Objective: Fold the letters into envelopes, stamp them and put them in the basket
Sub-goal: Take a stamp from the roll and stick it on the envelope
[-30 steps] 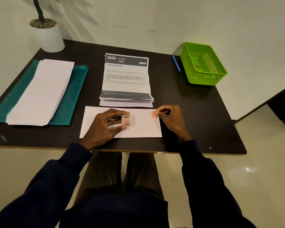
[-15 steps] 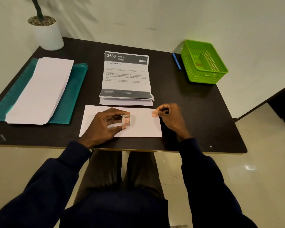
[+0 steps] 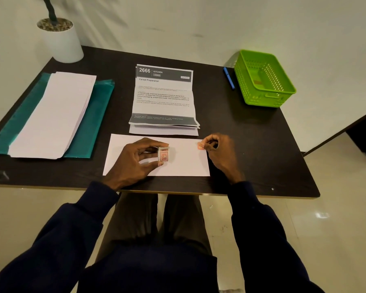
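My left hand (image 3: 133, 159) pinches a small roll of stamps (image 3: 163, 155) between closed fingers above the envelope (image 3: 184, 163). My right hand (image 3: 220, 153) presses one stamp (image 3: 200, 146) at the envelope's upper right corner, fingers closed on it.

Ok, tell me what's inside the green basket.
The green basket mostly shows its bare perforated floor, with one flat pale item bearing a small reddish patch, possibly a stamped envelope. The near wall hides the front strip of the floor.

A white envelope (image 3: 182, 163) lies flat at the table's near edge, one reddish stamp (image 3: 200, 146) at its 2 o'clock corner; a small stamp bundle (image 3: 163, 155) stands over its middle. Creased printed letters (image 3: 164, 98) lie at 12 o'clock, the green basket (image 3: 264, 78) at 2 o'clock
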